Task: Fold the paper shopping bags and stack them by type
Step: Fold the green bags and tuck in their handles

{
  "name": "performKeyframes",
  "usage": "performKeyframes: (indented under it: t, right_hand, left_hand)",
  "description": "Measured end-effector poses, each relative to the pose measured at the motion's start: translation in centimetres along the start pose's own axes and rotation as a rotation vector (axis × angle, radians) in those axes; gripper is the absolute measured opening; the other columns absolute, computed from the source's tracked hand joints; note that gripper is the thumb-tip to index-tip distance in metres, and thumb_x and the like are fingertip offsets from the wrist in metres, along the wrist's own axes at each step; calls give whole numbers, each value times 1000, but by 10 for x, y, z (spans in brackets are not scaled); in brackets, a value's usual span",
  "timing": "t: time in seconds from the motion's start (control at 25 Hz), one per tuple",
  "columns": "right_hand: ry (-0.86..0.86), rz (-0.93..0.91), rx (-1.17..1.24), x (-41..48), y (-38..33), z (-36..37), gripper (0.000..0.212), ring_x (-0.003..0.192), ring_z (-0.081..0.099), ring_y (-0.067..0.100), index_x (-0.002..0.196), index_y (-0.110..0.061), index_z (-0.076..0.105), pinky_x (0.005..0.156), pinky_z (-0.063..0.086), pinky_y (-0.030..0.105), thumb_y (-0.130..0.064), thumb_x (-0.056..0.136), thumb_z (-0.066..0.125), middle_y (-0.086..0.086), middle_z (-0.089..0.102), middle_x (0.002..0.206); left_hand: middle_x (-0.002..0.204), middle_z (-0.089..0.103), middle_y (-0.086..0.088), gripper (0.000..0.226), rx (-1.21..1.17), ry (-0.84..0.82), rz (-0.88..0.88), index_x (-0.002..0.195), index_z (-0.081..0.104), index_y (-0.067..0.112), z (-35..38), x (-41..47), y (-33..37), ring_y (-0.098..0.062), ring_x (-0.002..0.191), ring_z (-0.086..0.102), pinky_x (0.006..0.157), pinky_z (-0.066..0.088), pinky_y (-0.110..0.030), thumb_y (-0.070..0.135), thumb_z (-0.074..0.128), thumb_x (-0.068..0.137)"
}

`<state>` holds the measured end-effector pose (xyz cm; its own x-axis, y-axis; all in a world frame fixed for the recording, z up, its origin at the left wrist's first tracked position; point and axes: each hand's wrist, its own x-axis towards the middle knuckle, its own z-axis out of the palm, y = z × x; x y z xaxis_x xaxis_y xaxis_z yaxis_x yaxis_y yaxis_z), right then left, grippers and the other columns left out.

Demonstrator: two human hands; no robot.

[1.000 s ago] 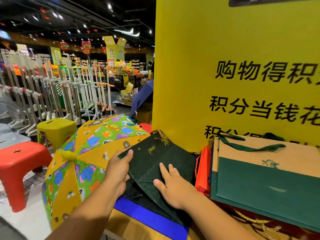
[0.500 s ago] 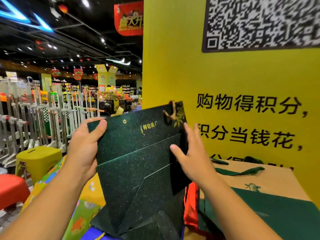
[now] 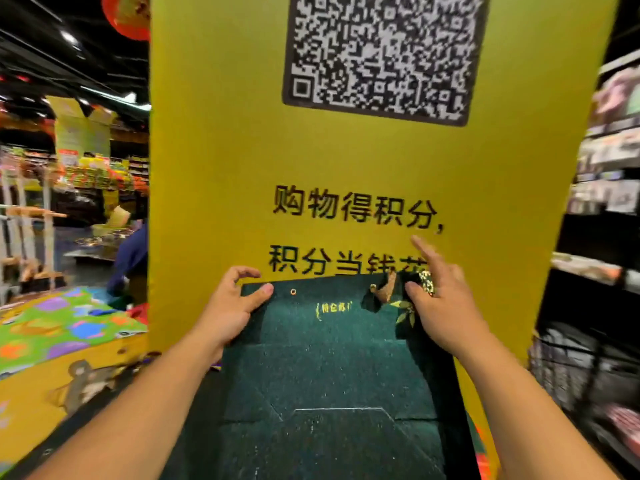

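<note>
Dark green glittery paper shopping bag point(image 3: 322, 368) hangs flattened before the yellow sign board point(image 3: 225, 202), my left grip point(image 3: 232, 306) and right grip point(image 3: 446, 306) each pinching a top corner, likely to square its creases.

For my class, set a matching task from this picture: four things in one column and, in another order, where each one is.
Things:
1. left hand
2. right hand
3. QR code
4. colourful patterned fabric

Places:
a. top of the yellow sign
b. holding the top left corner of the dark green bag
c. low at the left edge of the view
d. holding the bag's top right corner

Pairs: 1-b, 2-d, 3-a, 4-c
</note>
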<state>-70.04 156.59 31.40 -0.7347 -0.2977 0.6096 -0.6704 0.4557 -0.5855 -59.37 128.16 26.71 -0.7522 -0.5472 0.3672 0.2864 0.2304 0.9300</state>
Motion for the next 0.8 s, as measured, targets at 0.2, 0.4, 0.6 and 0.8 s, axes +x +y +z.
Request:
performKeyframes:
  t: [0.2, 0.4, 0.6, 0.8]
  right_hand:
    - [-290, 129, -285, -11, 60, -7, 54, 93, 46, 16, 123, -52, 52, 87, 49, 31, -4, 103, 41, 3, 25, 127]
    - [-170, 170, -176, -18, 91, 5, 26, 109, 39, 14, 117, -32, 62, 92, 38, 24, -14, 101, 54, -3, 32, 126]
    - [-17, 175, -284, -10, 110, 23, 10, 109, 46, 13, 105, -19, 66, 87, 36, 25, -20, 99, 58, -6, 47, 113]
    - [-188, -39, -266, -5, 88, 33, 20, 79, 50, 7, 76, -23, 56, 69, 38, 30, -28, 94, 61, -9, 57, 79]
  left_hand:
    - [130, 57, 3, 33, 391, -322, -5, 129, 56, 31, 67, 15, -50, -16, 115, 56, 88, 44, -23, 24, 61, 97]
    - [110, 66, 7, 45, 422, -291, -56, 104, 63, 44, 94, 26, -70, -14, 96, 65, 85, 56, -36, 42, 89, 66]
    - [106, 58, 6, 43, 537, -147, 89, 98, 61, 43, 106, 27, -83, -17, 101, 58, 79, 45, -29, 39, 89, 66]
    - [102, 47, 8, 48, 686, -29, 203, 112, 60, 44, 103, 18, -109, -18, 104, 49, 82, 47, -35, 54, 81, 71]
